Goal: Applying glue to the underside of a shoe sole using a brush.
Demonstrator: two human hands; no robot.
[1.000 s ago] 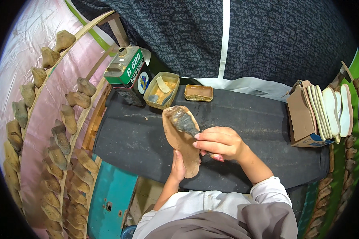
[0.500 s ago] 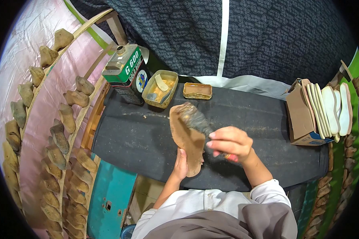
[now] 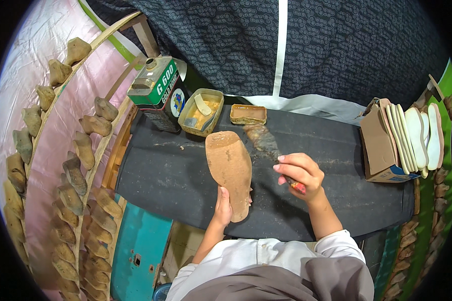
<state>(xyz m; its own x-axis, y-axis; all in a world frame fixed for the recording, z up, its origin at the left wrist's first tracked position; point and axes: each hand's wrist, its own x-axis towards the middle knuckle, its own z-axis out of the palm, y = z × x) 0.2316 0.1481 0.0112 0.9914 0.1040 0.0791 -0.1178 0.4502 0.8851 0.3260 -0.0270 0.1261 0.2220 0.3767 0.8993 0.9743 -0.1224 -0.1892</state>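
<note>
- Over the near part of the black-covered table (image 3: pixel 331 195), held up in the left hand (image 3: pixel 223 208): a brown sole-shaped piece (image 3: pixel 229 168), broad end away from the body, narrow end toward it.
- Across the far end of that piece, a darker, shinier band; farther down, mostly dull brown with small dark flecks.
- At its narrow half, left fingers closed on the edges: thumb along the left side, fingertips just showing past the right edge, the rest hidden underneath.
- Right of the sole-shaped piece and apart from it, a brush (image 3: pixel 266 144) in the right hand (image 3: pixel 302 174), pinched by the handle between thumb and fingers, red handle end poking out below.
- Brush head dark, crusted and slightly blurred, slanting up and left; impossible to tell whether touching the table or just above it.
- Beyond the brush, near the far edge, a small rectangular dish (image 3: pixel 248 122) with brown contents.
- Just left of the dish, a tub (image 3: pixel 196 131) stained yellowish, containing a pale rounded strip (image 3: pixel 203 104).
- Beside the tub, farther left, a green-and-black metal can (image 3: pixel 160 95).
- At the table's right end, a cardboard box (image 3: pixel 379 143) packed with whitish soles (image 3: pixel 417 138).
- Along the left, curved racks (image 3: pixel 113 31) of wooden shoe lasts (image 3: pixel 75 173).
</note>
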